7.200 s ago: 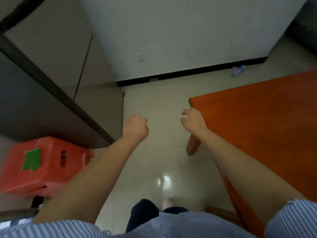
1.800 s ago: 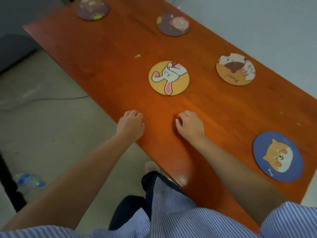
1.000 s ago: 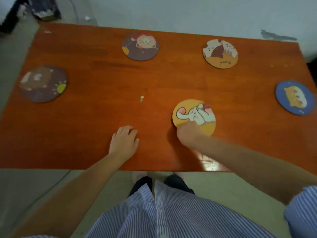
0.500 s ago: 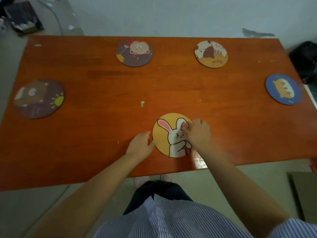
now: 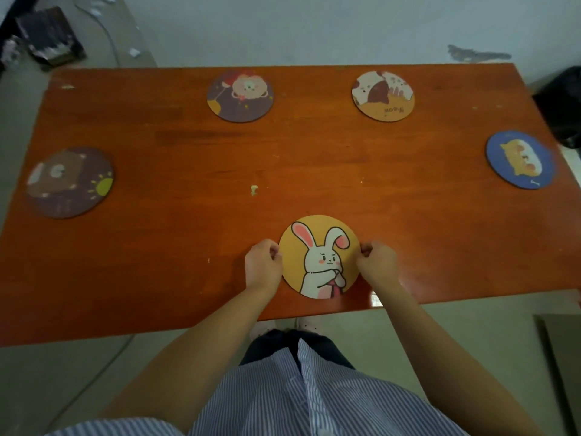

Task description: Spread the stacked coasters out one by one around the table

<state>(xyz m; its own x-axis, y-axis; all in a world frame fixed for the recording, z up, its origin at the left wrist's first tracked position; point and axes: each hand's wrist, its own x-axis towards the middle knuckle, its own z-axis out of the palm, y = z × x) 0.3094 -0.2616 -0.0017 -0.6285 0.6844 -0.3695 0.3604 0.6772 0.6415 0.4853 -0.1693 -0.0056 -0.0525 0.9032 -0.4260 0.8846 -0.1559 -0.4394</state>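
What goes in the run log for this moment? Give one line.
stage: final placement | hands: left hand and right hand pinch rabbit coaster edges | coaster: flat, near table edge | other coasters: four spread out

I see an orange-brown wooden bench (image 5: 188, 171) against a pale wall (image 5: 283, 26) with a scuffed patch (image 5: 474, 55). Grey floor (image 5: 47, 379) lies below, a thin cable (image 5: 94, 372) trailing across it. A dark bag (image 5: 562, 108) sits at right, cluttered dark items (image 5: 47, 39) at far left.
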